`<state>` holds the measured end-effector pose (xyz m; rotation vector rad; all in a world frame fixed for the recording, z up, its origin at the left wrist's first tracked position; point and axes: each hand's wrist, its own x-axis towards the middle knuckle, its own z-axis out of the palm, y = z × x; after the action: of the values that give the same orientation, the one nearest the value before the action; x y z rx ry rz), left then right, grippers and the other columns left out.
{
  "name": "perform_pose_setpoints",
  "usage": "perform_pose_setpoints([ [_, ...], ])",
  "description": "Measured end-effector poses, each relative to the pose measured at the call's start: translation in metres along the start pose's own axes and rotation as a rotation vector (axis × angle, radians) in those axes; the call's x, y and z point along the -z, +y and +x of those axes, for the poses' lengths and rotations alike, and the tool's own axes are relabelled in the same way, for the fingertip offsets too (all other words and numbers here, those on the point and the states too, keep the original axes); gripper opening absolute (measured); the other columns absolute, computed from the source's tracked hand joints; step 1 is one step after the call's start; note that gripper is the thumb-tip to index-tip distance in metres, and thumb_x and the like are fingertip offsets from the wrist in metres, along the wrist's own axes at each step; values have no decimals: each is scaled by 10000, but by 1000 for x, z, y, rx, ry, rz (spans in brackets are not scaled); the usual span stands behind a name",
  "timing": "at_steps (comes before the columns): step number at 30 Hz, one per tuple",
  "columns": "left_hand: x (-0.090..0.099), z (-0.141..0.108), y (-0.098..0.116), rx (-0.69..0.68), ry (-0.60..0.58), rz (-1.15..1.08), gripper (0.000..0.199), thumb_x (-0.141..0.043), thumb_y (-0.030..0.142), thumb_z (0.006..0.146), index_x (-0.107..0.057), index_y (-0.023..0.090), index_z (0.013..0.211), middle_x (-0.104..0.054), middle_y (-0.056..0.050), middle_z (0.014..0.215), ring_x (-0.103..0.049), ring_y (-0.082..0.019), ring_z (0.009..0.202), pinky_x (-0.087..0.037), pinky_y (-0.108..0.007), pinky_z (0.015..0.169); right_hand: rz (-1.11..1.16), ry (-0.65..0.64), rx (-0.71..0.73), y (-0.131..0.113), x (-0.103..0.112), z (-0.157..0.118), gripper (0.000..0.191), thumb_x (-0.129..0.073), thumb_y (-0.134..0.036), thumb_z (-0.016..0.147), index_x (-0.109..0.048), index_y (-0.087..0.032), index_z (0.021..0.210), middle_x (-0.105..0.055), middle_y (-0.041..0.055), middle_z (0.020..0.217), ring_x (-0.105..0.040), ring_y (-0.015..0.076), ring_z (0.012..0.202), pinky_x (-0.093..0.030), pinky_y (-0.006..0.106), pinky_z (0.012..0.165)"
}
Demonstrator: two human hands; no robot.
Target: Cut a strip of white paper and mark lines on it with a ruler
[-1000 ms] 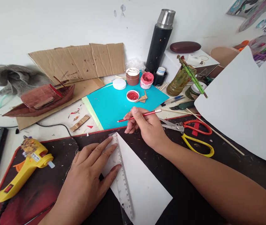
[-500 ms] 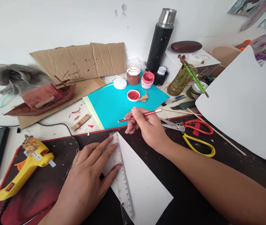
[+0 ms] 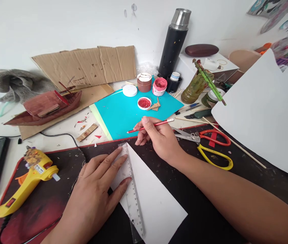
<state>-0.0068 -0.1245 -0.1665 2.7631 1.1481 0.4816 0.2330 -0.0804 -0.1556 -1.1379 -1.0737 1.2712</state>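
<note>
Fingers spread, my left hand (image 3: 98,186) lies over a clear plastic ruler (image 3: 135,206) and presses it onto a piece of white paper (image 3: 156,200). The ruler runs lengthwise along the paper's left part and sticks out past its edge at the bottom. My right hand (image 3: 160,139) is raised beyond the paper's far corner, closed around a red pencil (image 3: 157,124). The pencil's tip points left, over the near edge of the blue sheet (image 3: 115,118), apart from the white paper.
Scissors (image 3: 216,149) lie right of my right hand. A yellow glue gun (image 3: 29,183) with a cord rests at left. Behind stand a red model boat (image 3: 47,108), an open paint jar (image 3: 159,86) and a black thermos (image 3: 173,47). A large white sheet (image 3: 263,112) fills the right side.
</note>
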Motion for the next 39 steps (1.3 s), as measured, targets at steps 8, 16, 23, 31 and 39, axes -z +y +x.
perform_pose_setpoints([
  [8, 0, 0, 1, 29, 16, -40, 484, -612, 428, 1067, -613, 256, 1519, -637, -58, 1602, -639, -329, 1227, -578, -541, 1040, -24, 5, -6, -1, 0, -1, 650, -597, -844, 964, -708, -208, 890, -696, 3, 653, -717, 175, 644, -585, 265, 610],
  [16, 1, 1, 0, 29, 6, -46, 494, -608, 428, 1069, -600, 262, 1535, -640, -54, 1599, -634, -327, 1230, -579, -539, 1037, -12, 2, 17, 0, -1, -1, 607, -623, -799, 981, -698, -215, 835, -689, -1, 644, -706, 169, 639, -580, 269, 616],
  [23, 1, 2, 0, -1, 13, -31, 473, -604, 412, 1076, -611, 222, 1510, -637, -66, 1601, -624, -322, 1222, -577, -532, 1026, 17, -27, 24, -3, 0, -1, 585, -677, -790, 951, -702, -213, 857, -665, -25, 634, -696, 165, 616, -582, 280, 628],
  [31, -2, 1, 0, 18, 23, -36, 457, -584, 427, 1081, -644, 219, 1483, -642, -81, 1594, -631, -330, 1237, -577, -555, 1044, -19, -13, 21, 4, -1, -2, 608, -656, -793, 967, -712, -195, 874, -653, -28, 592, -711, 165, 578, -546, 258, 574],
  [39, -8, 0, -1, 1, 44, 6, 462, -568, 447, 1081, -665, 212, 1467, -650, -85, 1585, -645, -339, 1218, -593, -552, 989, -14, 24, 33, 9, 1, -3, 659, -661, -849, 920, -715, -193, 893, -706, 0, 669, -730, 157, 595, -552, 232, 536],
])
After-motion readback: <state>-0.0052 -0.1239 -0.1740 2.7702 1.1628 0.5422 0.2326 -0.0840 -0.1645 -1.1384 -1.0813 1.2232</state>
